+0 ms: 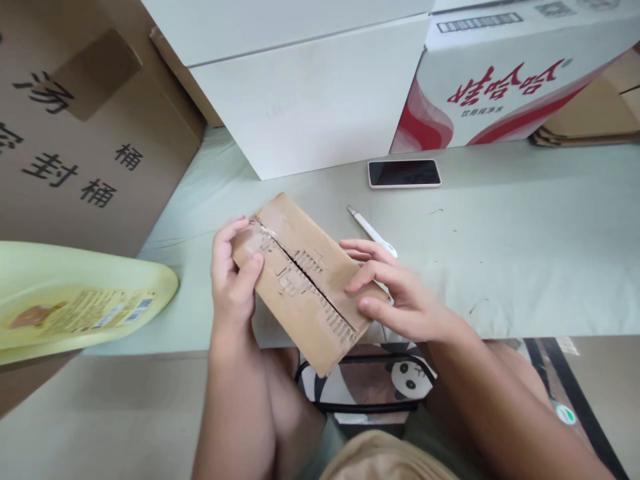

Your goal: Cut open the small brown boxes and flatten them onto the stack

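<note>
A small brown cardboard box is held tilted above the front edge of the cloth-covered surface. A dark slit runs lengthwise along its upper face, with torn, printed strips of paper beside it. My left hand grips the box's left end, thumb on the upper face and fingers around the far corner. Over the right end, my right hand has its fingers apart, with fingertips at the cardboard. Just beyond the right hand lies a slim white tool with a grey tip, perhaps a small cutter.
A phone lies before a white carton and a red-and-white carton. At left stand a large brown carton and a pale yellow-green package. A panda-print bag rests on my lap below the box.
</note>
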The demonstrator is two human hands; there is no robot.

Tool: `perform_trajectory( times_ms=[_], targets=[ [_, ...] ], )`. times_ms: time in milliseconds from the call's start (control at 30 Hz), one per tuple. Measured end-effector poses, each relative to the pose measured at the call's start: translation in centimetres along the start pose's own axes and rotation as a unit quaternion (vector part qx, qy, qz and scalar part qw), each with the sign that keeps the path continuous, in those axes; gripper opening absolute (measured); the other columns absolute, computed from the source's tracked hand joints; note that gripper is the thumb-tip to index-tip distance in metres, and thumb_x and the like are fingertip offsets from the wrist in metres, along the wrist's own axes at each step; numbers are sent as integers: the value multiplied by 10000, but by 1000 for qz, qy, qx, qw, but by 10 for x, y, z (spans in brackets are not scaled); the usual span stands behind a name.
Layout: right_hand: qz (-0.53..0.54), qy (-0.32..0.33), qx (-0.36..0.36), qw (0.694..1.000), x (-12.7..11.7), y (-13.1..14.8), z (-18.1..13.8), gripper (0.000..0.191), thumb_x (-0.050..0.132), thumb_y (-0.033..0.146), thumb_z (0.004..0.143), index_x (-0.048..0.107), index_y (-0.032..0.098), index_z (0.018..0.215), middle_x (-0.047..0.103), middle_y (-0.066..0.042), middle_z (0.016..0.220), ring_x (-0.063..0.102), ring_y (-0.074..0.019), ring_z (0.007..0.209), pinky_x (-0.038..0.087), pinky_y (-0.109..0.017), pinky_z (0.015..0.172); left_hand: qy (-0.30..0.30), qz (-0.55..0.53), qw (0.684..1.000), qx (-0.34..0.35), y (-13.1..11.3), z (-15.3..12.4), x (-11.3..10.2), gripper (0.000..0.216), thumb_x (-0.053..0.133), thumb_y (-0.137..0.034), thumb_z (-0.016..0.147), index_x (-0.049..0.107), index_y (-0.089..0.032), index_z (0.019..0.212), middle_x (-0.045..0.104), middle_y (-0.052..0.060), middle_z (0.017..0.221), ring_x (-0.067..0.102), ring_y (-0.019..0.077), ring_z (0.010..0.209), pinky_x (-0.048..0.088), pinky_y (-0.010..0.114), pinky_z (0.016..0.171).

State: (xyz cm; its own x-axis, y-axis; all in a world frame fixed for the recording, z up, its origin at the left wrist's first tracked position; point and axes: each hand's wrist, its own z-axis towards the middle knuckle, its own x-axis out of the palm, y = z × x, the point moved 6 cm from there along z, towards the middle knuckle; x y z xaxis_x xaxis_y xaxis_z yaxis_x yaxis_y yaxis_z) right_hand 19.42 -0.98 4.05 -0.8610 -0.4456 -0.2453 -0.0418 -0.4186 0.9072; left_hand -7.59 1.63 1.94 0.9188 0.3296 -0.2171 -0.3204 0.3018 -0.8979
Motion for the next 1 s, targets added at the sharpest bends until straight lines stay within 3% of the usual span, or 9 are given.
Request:
perform_trajectory(
  times_ms=[100, 333, 500, 567, 667, 733, 800, 900, 1000],
  targets=[
    [-10, 17, 12, 1000, 3, -1, 0, 88, 627, 286, 994, 677, 239, 1049, 553, -144, 1504, 522, -288, 1499, 461, -528, 1227, 19, -50, 998, -15, 5, -3, -1, 526, 818, -513, 794, 687, -313, 1263, 629, 68, 1453, 529, 328, 1436, 381, 472, 1241],
    [-16, 36, 20, 999, 2, -3, -3, 328, 554, 136, 914, 758, 272, 1132, 475, -98, 1596, 448, -314, 1554, 445, -540, 1243, 58, -81, 995, -15, 4, -3, 6, 440, 789, -413, 812, 696, -313, 1230, 649, 47, 1395, 581, 307, 1355, 437, 429, 1176],
    [-4, 21, 25, 999, 0, -4, -7, 311, 554, 179, 929, 790, 280, 1104, 481, -82, 1598, 489, -329, 1519, 442, -559, 1234, 65, -57, 996, -23, 1, -3, 11, 439, 771, -467, 802, 685, -291, 1194, 645, 75, 1387, 597, 335, 1322, 472, 470, 1150],
    [27, -9, 30, 999, -4, -3, -8, 252, 554, 262, 983, 798, 274, 1047, 518, -80, 1571, 531, -322, 1481, 451, -545, 1227, 70, -47, 996, -22, 1, -3, 14, 455, 768, -504, 803, 684, -287, 1193, 635, 81, 1385, 592, 343, 1324, 461, 488, 1167],
    [38, -136, 60, 988, -24, -10, -11, 278, 538, 386, 1031, 767, 259, 940, 662, -87, 1359, 645, -286, 1318, 502, -513, 1171, 71, -34, 997, -7, -2, -3, 17, 459, 762, -551, 814, 695, -284, 1182, 622, 89, 1379, 557, 349, 1368, 419, 492, 1208],
    [-49, -222, 111, 967, -38, -24, -17, 220, 571, 378, 1001, 740, 255, 932, 714, -85, 1135, 695, -272, 1132, 559, -504, 1052, 72, -23, 997, 0, -4, -3, 19, 462, 758, -579, 817, 697, -282, 1166, 621, 94, 1357, 546, 347, 1377, 411, 487, 1214],
    [-183, -240, 169, 938, -45, -41, -21, 191, 605, 341, 944, 754, 252, 1025, 703, -92, 1035, 684, -284, 1021, 573, -509, 945, 76, -18, 997, 4, -5, -3, 21, 463, 756, -595, 821, 698, -283, 1158, 624, 92, 1339, 548, 342, 1370, 414, 480, 1209],
    [-343, -164, 210, 901, -42, -66, -24, 355, 653, 344, 876, 777, 239, 1191, 671, -141, 1103, 650, -325, 1017, 550, -535, 912, 80, -28, 996, 7, -7, -4, 23, 452, 766, -586, 829, 710, -288, 1164, 630, 84, 1336, 552, 330, 1369, 418, 462, 1197],
    [-423, -81, 252, 867, -36, -77, -24, 303, 688, 319, 845, 788, 234, 1118, 662, -146, 1095, 623, -317, 980, 520, -453, 840, 85, -39, 995, 14, -5, -5, 24, 455, 776, -578, 834, 718, -282, 1175, 635, 82, 1345, 559, 320, 1357, 428, 441, 1180]
  ],
)
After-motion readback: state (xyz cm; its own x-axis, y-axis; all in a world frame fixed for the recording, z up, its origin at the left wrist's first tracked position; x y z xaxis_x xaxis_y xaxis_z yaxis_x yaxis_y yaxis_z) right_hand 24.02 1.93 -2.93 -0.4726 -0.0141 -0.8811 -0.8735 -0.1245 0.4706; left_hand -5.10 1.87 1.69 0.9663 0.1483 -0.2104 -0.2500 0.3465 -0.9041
